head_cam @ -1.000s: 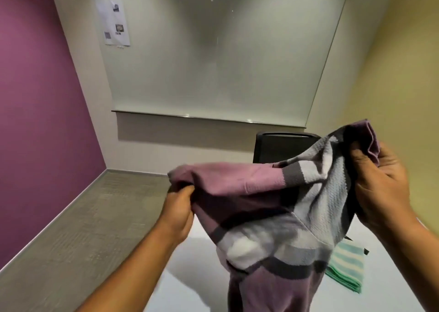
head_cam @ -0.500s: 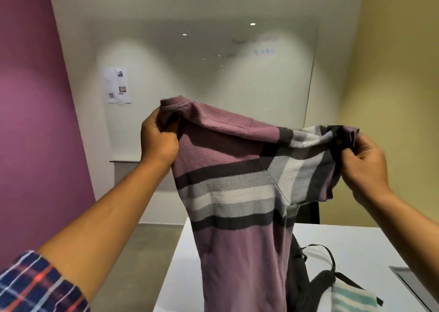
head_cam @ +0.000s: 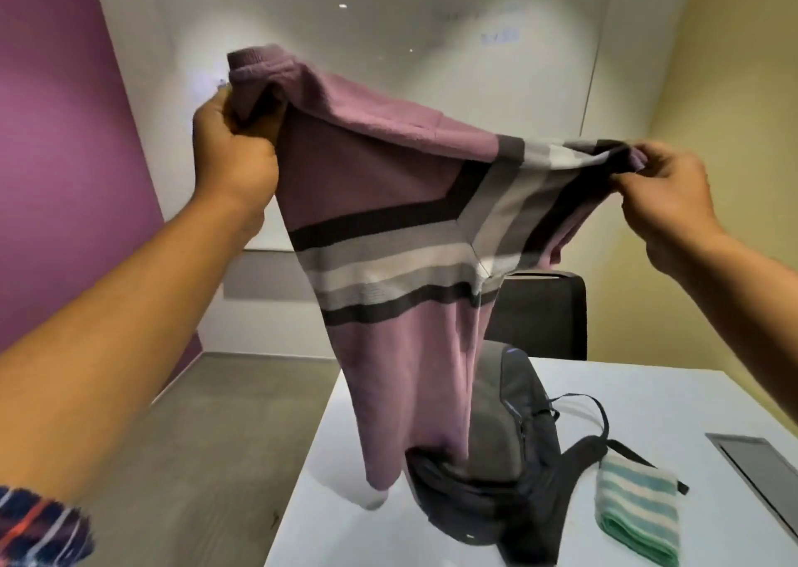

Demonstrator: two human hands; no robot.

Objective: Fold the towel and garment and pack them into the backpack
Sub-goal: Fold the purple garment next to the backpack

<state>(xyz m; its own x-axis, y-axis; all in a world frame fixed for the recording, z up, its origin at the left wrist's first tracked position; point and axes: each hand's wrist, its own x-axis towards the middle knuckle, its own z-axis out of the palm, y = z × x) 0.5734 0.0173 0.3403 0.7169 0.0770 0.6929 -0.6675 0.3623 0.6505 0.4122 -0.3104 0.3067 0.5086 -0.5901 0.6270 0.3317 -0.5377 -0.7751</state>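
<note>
A mauve garment [head_cam: 406,230] with grey, white and dark stripes hangs in the air over the white table [head_cam: 647,394]. My left hand [head_cam: 233,152] grips its upper left end, raised high. My right hand [head_cam: 665,186] pinches the striped right end, a little lower. The cloth's bottom hem dangles just above the dark grey backpack [head_cam: 505,458], which lies on the table with its straps spread to the right. A folded green-and-white striped towel [head_cam: 634,506] lies on the table right of the backpack, touching a strap.
A black chair back [head_cam: 544,312] stands behind the table's far edge. A dark recessed panel [head_cam: 760,471] sits in the tabletop at the right. The table's left edge drops to grey carpet [head_cam: 207,437]. Purple wall left, yellow wall right.
Both hands have lifted the garment and pulled it wider apart; it now hangs more spread out. The view has tilted so the backpack and towel show more fully.
</note>
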